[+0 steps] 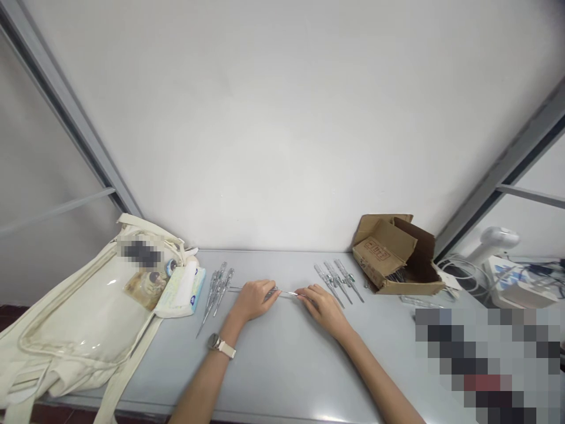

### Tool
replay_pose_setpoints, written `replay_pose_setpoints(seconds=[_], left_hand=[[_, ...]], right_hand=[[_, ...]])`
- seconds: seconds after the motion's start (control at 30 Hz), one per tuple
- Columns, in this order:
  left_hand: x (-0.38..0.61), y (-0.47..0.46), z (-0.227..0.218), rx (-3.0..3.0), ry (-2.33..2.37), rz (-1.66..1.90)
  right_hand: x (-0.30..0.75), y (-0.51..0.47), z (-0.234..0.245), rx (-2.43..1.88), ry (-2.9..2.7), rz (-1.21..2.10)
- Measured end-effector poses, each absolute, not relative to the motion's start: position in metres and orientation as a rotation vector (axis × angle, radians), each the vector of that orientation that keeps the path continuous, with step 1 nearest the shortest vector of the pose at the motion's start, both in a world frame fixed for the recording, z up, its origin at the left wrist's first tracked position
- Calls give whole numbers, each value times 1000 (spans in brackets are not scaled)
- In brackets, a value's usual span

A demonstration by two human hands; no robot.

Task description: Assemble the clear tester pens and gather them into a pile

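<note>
My left hand, with a watch on its wrist, is closed around a clear-handled tester screwdriver; thin metal shafts stick out on its left side. My right hand has its fingers pinched on the right end of a thin screwdriver that spans the gap between both hands. The fingers hide most of the handles, so how many pieces are held I cannot tell. Left of my left hand lies a bunch of similar tester screwdrivers. Beyond my right hand, several more tester screwdrivers lie side by side, slanted.
An open cardboard box with metal pieces inside stands at the back right. A cream bag and a tissue pack occupy the left. A white device with cables is at far right. The wall rises behind the grey table.
</note>
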State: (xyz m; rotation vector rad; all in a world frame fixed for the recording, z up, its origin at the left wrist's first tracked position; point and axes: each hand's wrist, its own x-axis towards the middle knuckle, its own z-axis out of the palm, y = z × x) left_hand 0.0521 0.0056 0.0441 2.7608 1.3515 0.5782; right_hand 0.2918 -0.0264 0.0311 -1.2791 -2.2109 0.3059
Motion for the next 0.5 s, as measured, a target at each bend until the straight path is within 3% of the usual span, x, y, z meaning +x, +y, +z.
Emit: replay_pose_setpoints(seconds=[0.5], left_hand=[[51, 6, 45, 2727, 1357, 579]], right_hand=[[292, -26, 31, -1258, -2222, 269]])
